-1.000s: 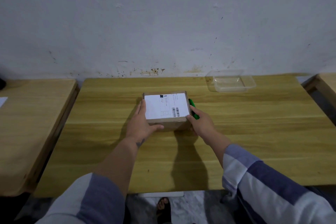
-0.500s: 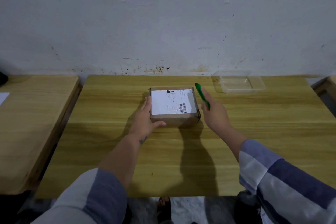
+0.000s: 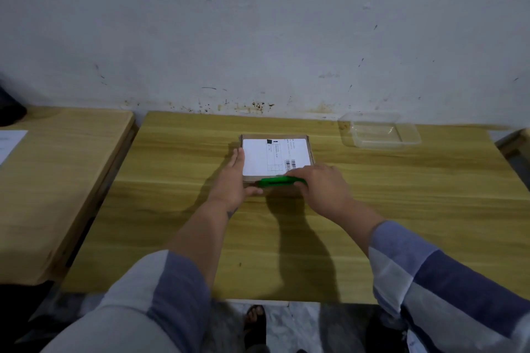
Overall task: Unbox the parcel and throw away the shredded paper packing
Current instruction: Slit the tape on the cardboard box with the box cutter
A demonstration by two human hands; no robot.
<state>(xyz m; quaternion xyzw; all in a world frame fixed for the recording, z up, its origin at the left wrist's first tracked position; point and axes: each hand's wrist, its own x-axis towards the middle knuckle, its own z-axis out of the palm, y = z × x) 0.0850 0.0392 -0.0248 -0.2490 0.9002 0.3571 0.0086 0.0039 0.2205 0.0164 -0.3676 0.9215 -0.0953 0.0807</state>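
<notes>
- Right hand (image 3: 321,189) fingers clamped on a green cutter (image 3: 279,181), held level along the near top edge of the parcel (image 3: 276,158); half a second earlier the cutter was raised beside the parcel's right side, pointing up and away.
- Blade tip not visible, so can't tell if it was out or already in the tape.
- Left hand (image 3: 233,180) fingers straight and together, flat against the parcel's left side, thumb hooked round the near left corner; same bracing hold as before, hardly shifted.
- Parcel sat closed on the table (image 3: 401,209), middle and toward the far edge, white shipping label (image 3: 275,159) facing up, flaps not lifted.
- Change meant: tool brought from ready position onto the seam line, so the step in hand looked like slitting the near edge to open the flap.
- Task judged at its start: no shredded paper visible yet, nothing removed.
- Next move probably called for a shallow drag along the edge toward the left; risk was the left thumb lying close to the cutter's end.
- Clear plastic tray (image 3: 380,135) stood well apart at the far right of the table, near the wall (image 3: 258,23).
- Second wooden table (image 3: 57,180) to the left carried a sheet of paper (image 3: 11,143) at the frame edge.
- Striped sleeves on both arms; a sandalled foot (image 3: 255,321) showed under the table edge.
</notes>
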